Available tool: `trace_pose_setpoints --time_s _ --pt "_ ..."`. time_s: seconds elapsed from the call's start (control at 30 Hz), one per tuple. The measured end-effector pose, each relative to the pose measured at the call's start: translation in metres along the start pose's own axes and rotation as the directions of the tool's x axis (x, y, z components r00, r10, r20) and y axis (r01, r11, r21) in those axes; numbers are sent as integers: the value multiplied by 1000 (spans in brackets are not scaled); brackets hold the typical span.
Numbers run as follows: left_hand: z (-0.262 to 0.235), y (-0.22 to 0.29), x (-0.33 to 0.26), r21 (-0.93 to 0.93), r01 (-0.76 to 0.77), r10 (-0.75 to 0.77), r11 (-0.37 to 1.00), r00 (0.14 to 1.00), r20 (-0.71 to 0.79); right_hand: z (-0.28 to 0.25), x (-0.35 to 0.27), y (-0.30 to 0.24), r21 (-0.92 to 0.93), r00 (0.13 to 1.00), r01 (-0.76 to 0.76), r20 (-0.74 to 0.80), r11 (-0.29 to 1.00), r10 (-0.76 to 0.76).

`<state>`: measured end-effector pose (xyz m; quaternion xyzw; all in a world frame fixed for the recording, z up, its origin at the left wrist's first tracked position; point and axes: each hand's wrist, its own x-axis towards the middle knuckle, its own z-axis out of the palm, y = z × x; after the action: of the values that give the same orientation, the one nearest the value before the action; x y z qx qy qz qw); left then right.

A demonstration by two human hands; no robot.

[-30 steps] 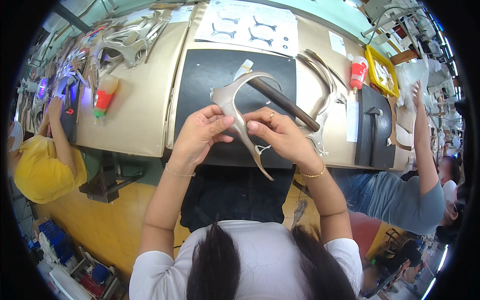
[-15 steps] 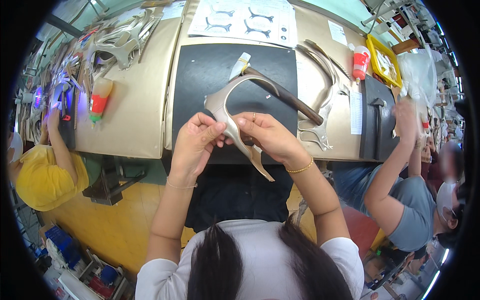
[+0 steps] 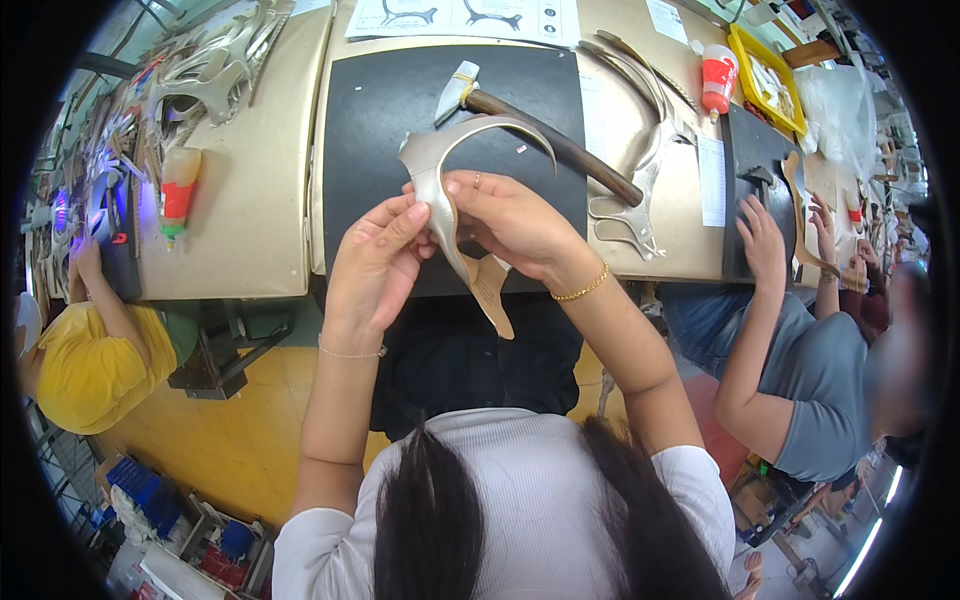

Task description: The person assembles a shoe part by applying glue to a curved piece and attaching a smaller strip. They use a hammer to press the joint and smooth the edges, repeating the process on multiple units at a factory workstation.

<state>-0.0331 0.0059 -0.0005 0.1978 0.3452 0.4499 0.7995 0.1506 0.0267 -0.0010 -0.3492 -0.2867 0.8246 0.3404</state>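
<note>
While both of mine work over the black mat (image 3: 380, 120), my left hand (image 3: 375, 265) and right hand (image 3: 515, 222) each pinch one silver curved strap piece (image 3: 440, 190), held above the desk (image 3: 260, 200) edge. One hammer (image 3: 545, 135) lies at twelve o'clock of it. Two glue bottles stand out: one (image 3: 178, 192) at nine o'clock, one (image 3: 716, 80) at two. One yellow tray (image 3: 762, 75) at two o'clock holds pale bits I cannot tell apart.
</note>
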Motion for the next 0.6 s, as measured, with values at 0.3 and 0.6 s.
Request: trace_pose_setpoints --time_s 0.3,0.6 --pt "7 3 -11 -22 16 -17 1000 1000 -17 -6 -7 2 112 995 20 94 994 -30" --pt "19 15 -14 -83 -150 140 985 983 -115 10 -17 -17 -541 906 240 -174 806 -386"
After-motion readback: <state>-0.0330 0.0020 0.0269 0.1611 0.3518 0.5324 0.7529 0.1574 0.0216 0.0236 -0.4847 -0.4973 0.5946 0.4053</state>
